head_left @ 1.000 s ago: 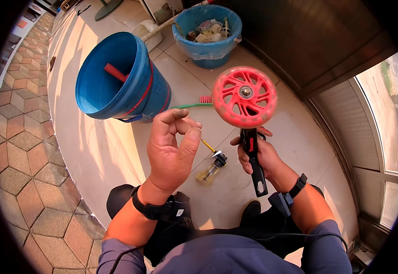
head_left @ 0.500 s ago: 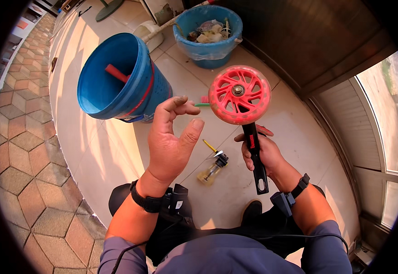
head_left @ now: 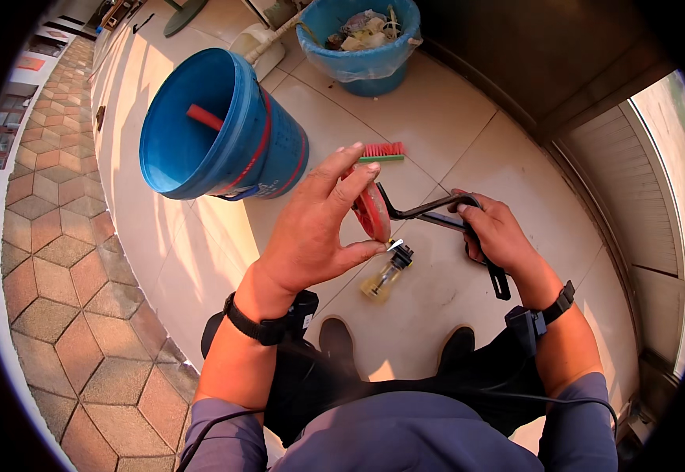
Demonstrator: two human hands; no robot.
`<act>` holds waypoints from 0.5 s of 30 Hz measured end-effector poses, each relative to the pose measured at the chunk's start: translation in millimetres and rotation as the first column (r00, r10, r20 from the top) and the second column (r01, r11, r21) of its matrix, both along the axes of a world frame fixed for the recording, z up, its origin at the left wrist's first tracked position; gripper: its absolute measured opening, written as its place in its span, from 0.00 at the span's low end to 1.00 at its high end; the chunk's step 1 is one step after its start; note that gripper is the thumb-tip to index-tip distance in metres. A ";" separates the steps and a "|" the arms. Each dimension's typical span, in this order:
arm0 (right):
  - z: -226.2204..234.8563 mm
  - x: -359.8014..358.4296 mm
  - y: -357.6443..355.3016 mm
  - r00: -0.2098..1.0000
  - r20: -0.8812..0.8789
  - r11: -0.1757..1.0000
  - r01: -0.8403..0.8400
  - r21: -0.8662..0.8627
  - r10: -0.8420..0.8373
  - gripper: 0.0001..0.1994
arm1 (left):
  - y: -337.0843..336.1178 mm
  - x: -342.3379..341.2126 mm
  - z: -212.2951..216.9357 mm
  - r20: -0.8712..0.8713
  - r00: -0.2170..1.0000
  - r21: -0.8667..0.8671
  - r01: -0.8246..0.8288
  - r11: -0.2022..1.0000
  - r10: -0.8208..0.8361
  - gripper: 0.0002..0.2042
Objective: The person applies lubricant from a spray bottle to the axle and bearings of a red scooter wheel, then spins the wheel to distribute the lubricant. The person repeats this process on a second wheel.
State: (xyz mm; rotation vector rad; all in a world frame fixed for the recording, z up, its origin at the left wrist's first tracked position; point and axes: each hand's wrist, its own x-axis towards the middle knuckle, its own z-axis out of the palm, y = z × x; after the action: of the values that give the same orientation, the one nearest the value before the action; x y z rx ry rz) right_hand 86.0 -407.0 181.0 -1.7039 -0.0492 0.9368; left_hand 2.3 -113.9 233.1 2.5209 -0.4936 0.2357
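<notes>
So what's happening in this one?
A person's right grip holds a bent black bracket with a red wheel at its end. The left grip is at the wheel, though how firmly it touches is hard to tell. On the tiled floor are a black-topped container, a red-and-green brush and a blue bucket.

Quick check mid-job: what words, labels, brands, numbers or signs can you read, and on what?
Nothing here is clear enough to quote.
Blue bucket: printing on its side, too small and blurred.
Device on left wrist: white label, too small.
Black bar in right hand: no readable text shows.
</notes>
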 end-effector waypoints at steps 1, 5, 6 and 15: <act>2.6 0.4 -1.2 0.999 0.047 0.999 0.026 -0.028 -0.024 0.16 | -2.5 -2.0 -1.9 -0.133 0.987 -0.146 -0.107 0.983 0.087 0.46; 4.2 2.1 -8.6 0.954 0.280 0.991 0.127 -0.050 -0.109 0.15 | 8.2 -4.8 -13.0 -0.730 0.653 -0.405 -0.650 0.643 0.201 0.36; 3.6 2.5 -10.0 0.916 0.383 0.989 0.142 -0.028 -0.121 0.14 | 13.4 -2.8 -15.6 -0.850 0.502 -0.362 -0.776 0.517 0.158 0.36; 9.1 -6.1 -5.5 0.767 0.636 0.989 0.140 -0.038 -0.084 0.11 | 2.3 -4.2 -19.7 -0.555 0.829 -0.644 -0.479 0.596 0.068 0.38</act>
State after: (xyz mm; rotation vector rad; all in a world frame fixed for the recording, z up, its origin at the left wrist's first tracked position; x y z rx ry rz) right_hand 79.8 -412.4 190.1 -2.0136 -0.3580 0.2350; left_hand -1.9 -111.5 213.4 1.6737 0.2177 -0.0751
